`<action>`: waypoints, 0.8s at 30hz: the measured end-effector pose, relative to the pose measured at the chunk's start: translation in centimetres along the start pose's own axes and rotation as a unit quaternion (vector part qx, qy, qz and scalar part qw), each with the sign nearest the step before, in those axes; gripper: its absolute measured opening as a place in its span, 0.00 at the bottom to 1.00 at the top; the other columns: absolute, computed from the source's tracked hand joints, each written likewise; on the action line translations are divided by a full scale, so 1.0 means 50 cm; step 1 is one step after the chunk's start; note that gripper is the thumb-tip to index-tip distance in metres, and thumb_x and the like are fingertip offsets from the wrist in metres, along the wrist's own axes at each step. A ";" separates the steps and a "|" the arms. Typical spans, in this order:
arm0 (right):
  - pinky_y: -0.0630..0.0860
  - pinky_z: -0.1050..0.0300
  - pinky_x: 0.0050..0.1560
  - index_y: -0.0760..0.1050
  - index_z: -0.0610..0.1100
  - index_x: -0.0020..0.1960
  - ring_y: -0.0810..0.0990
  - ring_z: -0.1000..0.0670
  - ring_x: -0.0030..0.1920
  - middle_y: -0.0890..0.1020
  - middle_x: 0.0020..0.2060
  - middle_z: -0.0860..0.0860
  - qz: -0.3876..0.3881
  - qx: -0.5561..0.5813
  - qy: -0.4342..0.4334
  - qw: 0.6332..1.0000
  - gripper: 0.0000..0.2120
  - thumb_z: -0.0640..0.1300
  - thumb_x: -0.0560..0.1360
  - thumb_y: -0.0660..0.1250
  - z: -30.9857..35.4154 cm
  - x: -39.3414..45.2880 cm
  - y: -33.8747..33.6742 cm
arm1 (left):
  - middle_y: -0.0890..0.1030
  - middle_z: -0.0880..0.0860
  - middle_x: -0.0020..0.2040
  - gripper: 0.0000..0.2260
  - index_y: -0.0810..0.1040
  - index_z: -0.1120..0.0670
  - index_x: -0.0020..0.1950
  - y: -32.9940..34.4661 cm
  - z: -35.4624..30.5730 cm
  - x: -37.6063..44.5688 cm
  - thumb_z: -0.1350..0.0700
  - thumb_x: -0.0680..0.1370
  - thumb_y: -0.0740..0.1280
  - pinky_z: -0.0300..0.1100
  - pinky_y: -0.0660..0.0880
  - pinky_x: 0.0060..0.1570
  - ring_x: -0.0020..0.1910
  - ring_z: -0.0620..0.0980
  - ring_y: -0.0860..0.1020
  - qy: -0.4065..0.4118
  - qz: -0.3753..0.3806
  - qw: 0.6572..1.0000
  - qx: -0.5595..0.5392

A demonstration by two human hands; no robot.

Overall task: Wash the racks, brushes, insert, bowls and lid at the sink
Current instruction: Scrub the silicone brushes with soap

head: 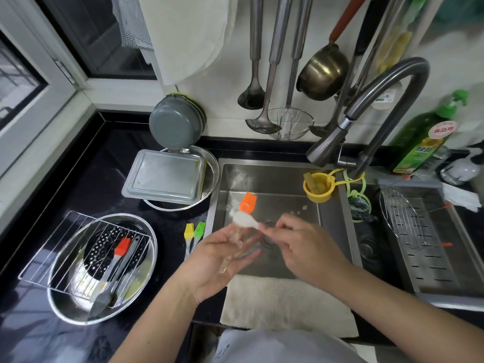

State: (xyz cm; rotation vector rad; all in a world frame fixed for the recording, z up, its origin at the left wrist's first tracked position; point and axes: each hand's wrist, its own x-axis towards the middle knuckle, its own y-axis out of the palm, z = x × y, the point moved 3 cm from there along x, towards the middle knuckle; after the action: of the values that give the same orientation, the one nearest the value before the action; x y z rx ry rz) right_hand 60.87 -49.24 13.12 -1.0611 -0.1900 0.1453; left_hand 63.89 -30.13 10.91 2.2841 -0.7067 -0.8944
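On the counter's left edge, a steel bowl (pixel 78 305) holds a wire rack (pixel 52 247) and red brush (pixel 122 247). Two brushes (pixel 195 231) lie by the sink (pixel 288 179) rim. Over the sink, the left hand (pixel 220 260), fingers spread, cradles a soapy orange brush (pixel 247 201); the right hand (pixel 301 244) pinches its foamy neck.

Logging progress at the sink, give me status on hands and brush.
Left hand open under the clear handle. Right hand pinching the soapy orange silicone brush over the steel sink. Nothing in the way.
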 end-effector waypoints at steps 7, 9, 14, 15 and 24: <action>0.68 0.67 0.32 0.75 0.58 0.70 0.72 0.56 0.35 0.74 0.42 0.58 0.036 0.030 -0.033 0.998 0.22 0.40 0.80 0.66 0.022 -0.005 0.001 | 0.78 0.61 0.67 0.34 0.67 0.64 0.79 -0.017 -0.004 0.016 0.79 0.73 0.55 0.52 0.71 0.73 0.71 0.55 0.75 0.037 0.018 0.994 -0.104; 0.72 0.61 0.31 0.76 0.57 0.69 0.73 0.54 0.34 0.74 0.42 0.57 -0.007 0.035 -0.005 0.999 0.20 0.41 0.80 0.64 0.010 0.002 -0.009 | 0.77 0.60 0.67 0.38 0.64 0.63 0.80 -0.007 -0.004 0.015 0.79 0.69 0.55 0.53 0.66 0.77 0.70 0.54 0.75 0.061 0.046 0.991 -0.113; 0.61 0.71 0.32 0.76 0.59 0.70 0.70 0.56 0.35 0.73 0.43 0.59 0.062 0.037 -0.047 0.996 0.25 0.37 0.78 0.68 0.048 -0.035 0.015 | 0.70 0.60 0.78 0.32 0.65 0.62 0.80 0.002 -0.010 0.006 0.60 0.75 0.64 0.59 0.60 0.79 0.77 0.61 0.69 0.087 -0.010 0.974 -0.210; 0.62 0.70 0.31 0.76 0.59 0.70 0.71 0.56 0.35 0.73 0.43 0.59 0.047 0.030 -0.032 0.998 0.25 0.37 0.78 0.68 0.041 -0.032 0.013 | 0.70 0.59 0.78 0.29 0.65 0.61 0.80 0.008 -0.011 0.004 0.54 0.79 0.62 0.59 0.58 0.79 0.77 0.60 0.69 0.081 -0.022 0.975 -0.206; 0.69 0.65 0.35 0.74 0.61 0.70 0.72 0.56 0.39 0.72 0.43 0.59 -0.001 0.069 -0.016 0.997 0.24 0.39 0.80 0.65 0.042 -0.031 0.017 | 0.72 0.58 0.77 0.27 0.67 0.59 0.80 0.021 0.002 0.015 0.43 0.87 0.53 0.60 0.60 0.78 0.76 0.62 0.70 0.067 -0.069 0.970 -0.221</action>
State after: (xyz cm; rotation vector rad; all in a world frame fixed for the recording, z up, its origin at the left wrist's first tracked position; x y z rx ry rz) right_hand 58.86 -47.39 13.23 -0.9217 -0.2068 0.1716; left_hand 64.04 -31.36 11.24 1.9827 -0.2560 -0.8519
